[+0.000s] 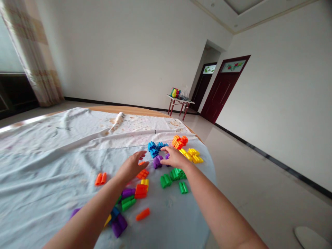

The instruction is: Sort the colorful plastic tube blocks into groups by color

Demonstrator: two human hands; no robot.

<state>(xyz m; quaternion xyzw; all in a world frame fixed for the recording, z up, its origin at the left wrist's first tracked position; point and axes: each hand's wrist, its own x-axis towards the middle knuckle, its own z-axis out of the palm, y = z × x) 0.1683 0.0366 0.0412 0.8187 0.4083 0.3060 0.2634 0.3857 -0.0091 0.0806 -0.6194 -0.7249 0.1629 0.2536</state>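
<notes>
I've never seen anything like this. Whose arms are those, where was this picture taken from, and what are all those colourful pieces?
No machine here: those are a person's own bare arms. The picture comes from a camera worn on their head, looking forward and down, so you see roughly what they see. Both the left hand and the right hand are open, and neither seems to be holding anything. The left hand is just above an orange block, and the right hand is nearest a purple block. The colourful pieces are ribbed plastic toy blocks, in orange, yellow, green, blue and purple, scattered over a pale cloth sheet.
</notes>
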